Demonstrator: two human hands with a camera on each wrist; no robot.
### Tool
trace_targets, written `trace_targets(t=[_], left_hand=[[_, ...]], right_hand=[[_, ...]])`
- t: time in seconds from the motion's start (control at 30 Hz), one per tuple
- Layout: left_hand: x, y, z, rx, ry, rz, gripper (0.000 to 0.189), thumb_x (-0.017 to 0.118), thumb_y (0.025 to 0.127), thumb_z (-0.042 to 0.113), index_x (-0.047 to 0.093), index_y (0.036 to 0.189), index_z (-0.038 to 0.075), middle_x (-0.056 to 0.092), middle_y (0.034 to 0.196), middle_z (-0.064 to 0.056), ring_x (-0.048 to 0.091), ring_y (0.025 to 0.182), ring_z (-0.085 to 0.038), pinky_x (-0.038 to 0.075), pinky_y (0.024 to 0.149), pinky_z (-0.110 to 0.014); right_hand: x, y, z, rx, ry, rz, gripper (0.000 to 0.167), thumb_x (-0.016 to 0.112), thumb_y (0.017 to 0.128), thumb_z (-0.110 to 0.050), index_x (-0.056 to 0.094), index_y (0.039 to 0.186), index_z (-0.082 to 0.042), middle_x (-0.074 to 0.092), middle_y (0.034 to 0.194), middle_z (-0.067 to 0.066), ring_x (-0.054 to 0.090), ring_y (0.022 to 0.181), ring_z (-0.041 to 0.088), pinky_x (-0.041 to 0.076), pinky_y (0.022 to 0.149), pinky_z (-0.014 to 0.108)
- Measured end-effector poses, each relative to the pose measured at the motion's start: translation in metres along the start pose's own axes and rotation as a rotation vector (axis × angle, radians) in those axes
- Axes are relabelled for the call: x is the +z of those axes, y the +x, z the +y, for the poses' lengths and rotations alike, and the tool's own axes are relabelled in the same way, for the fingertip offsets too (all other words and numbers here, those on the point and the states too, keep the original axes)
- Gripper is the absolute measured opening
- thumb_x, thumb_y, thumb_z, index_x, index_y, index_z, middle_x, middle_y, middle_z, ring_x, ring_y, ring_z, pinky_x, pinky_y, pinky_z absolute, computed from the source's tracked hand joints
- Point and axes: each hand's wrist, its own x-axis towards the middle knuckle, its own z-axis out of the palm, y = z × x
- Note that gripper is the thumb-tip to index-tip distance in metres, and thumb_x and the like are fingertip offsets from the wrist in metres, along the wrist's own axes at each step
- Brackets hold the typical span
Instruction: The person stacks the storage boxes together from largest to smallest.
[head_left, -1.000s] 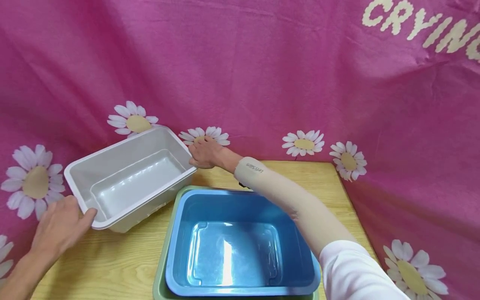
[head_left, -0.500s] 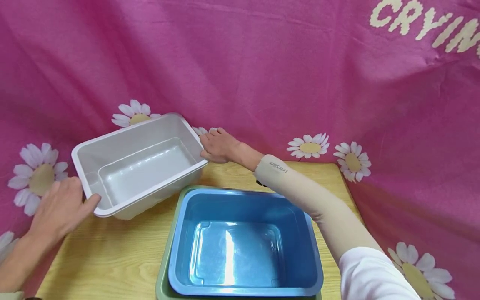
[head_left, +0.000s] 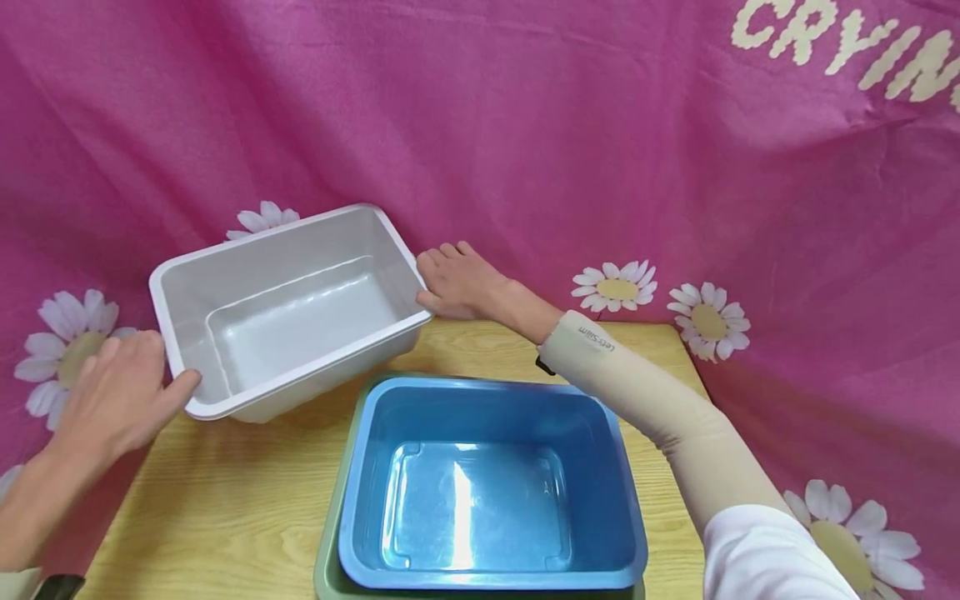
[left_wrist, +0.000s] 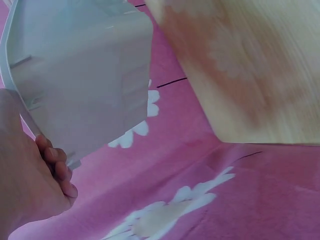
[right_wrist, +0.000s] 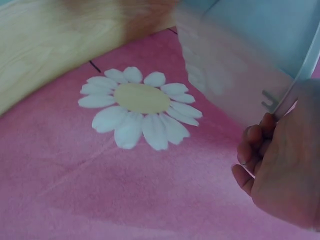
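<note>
Both hands hold a light grey plastic bin (head_left: 307,325) in the air at the back left of the table, its inside tilted toward the head camera. The left hand (head_left: 123,396) grips the rim at the near left corner, thumb over the edge. In the left wrist view its fingers (left_wrist: 62,172) curl under the rim. At the opposite end the right hand (head_left: 461,282) grips the rim, and in the right wrist view its fingers (right_wrist: 255,142) curl beneath it. A blue bin (head_left: 491,579) stands inside a green bin (head_left: 327,550) at the front middle.
The wooden table (head_left: 202,517) runs under the bins, with bare wood left of the stack and behind it. A pink cloth (head_left: 480,125) with white daisies hangs closely behind and along both sides.
The grey bin has risen and shifted somewhat to the right, with both hands still gripping it. The blue and green bins have stayed in place.
</note>
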Motion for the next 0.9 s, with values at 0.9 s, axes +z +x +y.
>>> trace_targets(t=[0.9], left_hand=[[-0.052, 0.016, 0.053, 0.107, 0.018, -0.039, 0.027, 0.063, 0.083, 0.024, 0.045, 0.075, 0.005, 0.049, 0.076, -0.012, 0.045, 0.071, -0.036, 0.034, 0.057, -0.046]], right_hand=[[-0.048, -0.077, 0.018, 0.071, 0.099, 0.076, 0.024, 0.038, 0.091, -0.034, 0.043, 0.096, -0.011, 0.045, 0.091, 0.003, 0.043, 0.089, 0.023, 0.032, 0.087, 0.041]])
